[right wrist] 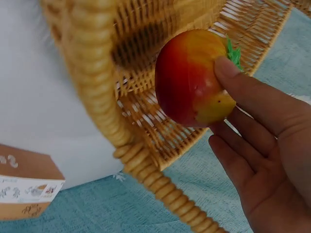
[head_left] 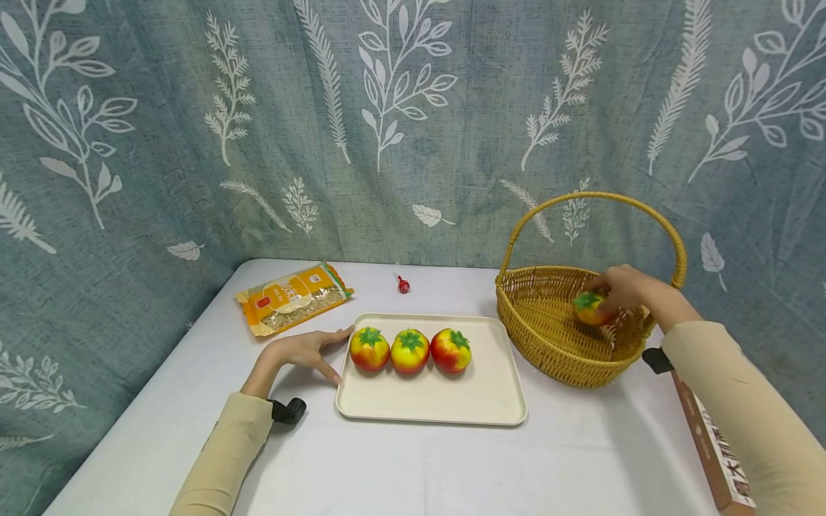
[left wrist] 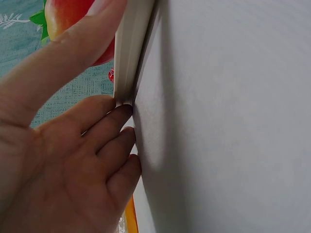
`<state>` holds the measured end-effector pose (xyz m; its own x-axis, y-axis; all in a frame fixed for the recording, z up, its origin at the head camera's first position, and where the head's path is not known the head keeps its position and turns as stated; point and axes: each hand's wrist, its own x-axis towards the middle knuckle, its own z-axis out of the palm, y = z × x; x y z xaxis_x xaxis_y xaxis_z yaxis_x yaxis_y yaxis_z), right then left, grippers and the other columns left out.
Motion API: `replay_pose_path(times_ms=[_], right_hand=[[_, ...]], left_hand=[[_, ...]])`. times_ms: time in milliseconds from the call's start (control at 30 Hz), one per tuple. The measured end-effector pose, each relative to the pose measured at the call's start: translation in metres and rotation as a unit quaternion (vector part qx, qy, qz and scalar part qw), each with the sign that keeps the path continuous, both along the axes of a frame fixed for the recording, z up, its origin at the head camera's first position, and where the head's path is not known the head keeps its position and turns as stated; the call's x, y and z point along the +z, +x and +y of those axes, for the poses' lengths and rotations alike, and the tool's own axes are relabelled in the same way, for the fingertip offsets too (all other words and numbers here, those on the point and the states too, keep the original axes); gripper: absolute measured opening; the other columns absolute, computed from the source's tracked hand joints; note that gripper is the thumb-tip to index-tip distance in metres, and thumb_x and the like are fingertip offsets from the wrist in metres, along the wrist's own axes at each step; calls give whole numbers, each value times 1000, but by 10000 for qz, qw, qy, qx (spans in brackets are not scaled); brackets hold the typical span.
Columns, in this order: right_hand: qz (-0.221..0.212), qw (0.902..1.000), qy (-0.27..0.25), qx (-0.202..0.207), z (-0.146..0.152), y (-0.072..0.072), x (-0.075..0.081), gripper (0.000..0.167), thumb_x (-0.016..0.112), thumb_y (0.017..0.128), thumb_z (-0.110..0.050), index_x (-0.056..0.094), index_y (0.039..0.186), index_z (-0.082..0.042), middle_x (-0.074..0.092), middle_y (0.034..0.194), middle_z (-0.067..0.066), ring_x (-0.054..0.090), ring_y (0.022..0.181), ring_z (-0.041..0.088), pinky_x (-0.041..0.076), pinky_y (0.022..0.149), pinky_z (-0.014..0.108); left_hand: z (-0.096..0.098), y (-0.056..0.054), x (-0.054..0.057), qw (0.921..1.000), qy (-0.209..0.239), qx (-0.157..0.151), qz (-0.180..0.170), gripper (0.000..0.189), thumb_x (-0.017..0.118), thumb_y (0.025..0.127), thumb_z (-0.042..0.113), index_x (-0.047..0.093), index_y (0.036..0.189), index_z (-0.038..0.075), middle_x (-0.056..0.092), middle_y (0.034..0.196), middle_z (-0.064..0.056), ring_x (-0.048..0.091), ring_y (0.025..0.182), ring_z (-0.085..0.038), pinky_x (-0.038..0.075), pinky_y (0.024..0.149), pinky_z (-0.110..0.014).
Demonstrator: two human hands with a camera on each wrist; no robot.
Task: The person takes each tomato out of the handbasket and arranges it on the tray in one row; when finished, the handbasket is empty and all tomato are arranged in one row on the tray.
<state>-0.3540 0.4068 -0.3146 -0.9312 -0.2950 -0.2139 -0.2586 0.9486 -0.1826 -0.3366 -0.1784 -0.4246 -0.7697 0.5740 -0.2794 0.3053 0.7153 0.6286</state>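
Note:
My right hand (head_left: 624, 288) reaches inside the wicker basket (head_left: 548, 358) and holds a red-and-yellow tomato (right wrist: 194, 77) with a green leafy top. In the right wrist view, thumb and fingers pinch it above the woven floor. My left hand (head_left: 303, 351) is at the left end of a cream tray (head_left: 432, 401), its fingertips touching the edge. The left wrist view has these fingers (left wrist: 114, 141) fairly straight against the tray's side, thumb across the rim. A left tomato (head_left: 369, 350), a middle tomato (head_left: 409, 351) and a right tomato (head_left: 451, 351) sit in a row on the tray.
An orange-and-clear food packet (head_left: 295, 299) lies at the back left of the white table (head_left: 413, 473). Behind the tray is a small red lollipop (head_left: 403, 285). The basket's tall handle (head_left: 596, 195) arches up. A brown-and-white box (head_left: 713, 451) lies partly under the right sleeve.

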Motion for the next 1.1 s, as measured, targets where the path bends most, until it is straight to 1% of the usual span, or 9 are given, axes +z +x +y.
replay_pose_path(times_ms=[267, 400, 633, 933, 1100], right_hand=[[210, 9996, -176, -52, -5, 8, 5, 57, 75, 85, -20, 54, 129, 11, 59, 117, 33, 55, 106, 49, 54, 78, 49], [287, 9990, -326, -125, -7, 16, 7, 60, 73, 86, -24, 53, 130, 11, 58, 120, 34, 54, 108, 50, 52, 81, 53], [637, 9960, -606, -175, -9, 28, 9, 68, 72, 87, -34, 51, 132, 11, 58, 121, 33, 55, 108, 50, 47, 85, 60], [828, 9889, -999, -725, -17, 43, 11, 73, 69, 88, -42, 47, 139, 5, 53, 128, 33, 49, 112, 53, 45, 85, 62], [886, 9835, -1224, -995, -23, 52, 9, 81, 67, 86, -51, 43, 142, 2, 51, 131, 32, 45, 116, 54, 43, 88, 63]], left_hand=[[0, 0, 0, 10000, 47, 19, -40, 106, 86, 72, 30, 23, 154, 11, 24, 156, -17, 18, 143, -39, 17, 114, -55], [0, 0, -2, 9999, 85, 16, -57, 106, 86, 72, 29, 23, 154, 11, 23, 156, -18, 19, 143, -39, 17, 114, -55], [0, 1, -1, 9999, 96, 11, -48, 106, 86, 71, 29, 23, 154, 11, 23, 156, -18, 19, 142, -40, 17, 114, -55], [1, 3, 1, 10000, 91, 1, -18, 105, 86, 72, 28, 23, 154, 10, 23, 156, -19, 19, 142, -40, 17, 114, -55], [0, 2, -1, 10000, 87, -18, 8, 105, 86, 71, 29, 23, 154, 10, 23, 156, -18, 20, 142, -40, 18, 114, -55]])
